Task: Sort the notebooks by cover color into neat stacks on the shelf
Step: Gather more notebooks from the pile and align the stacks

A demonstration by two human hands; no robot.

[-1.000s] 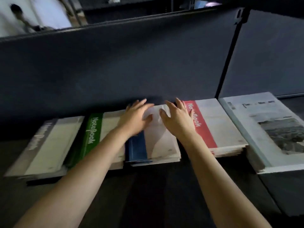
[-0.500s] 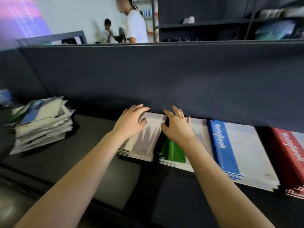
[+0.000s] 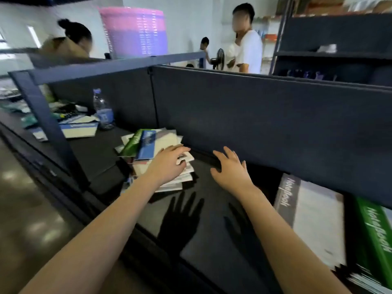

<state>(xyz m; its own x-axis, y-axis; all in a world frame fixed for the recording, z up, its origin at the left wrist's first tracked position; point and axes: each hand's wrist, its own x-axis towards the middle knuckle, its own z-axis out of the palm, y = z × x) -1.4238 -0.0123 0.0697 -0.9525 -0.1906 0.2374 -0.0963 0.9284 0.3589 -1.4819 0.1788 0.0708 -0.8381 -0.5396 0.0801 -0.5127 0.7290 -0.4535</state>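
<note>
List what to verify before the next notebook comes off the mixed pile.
1. Left hand on the mixed pile: ok, fingers rest on top.
2. Right hand free: ok, spread open above the shelf, holding nothing.
3. Pile squared up: not ok, covers splay at different angles.
4. Grey stack and green stack ready on the right: ok, side by side.
5. Colour of the cover under the left hand: cannot tell.
</note>
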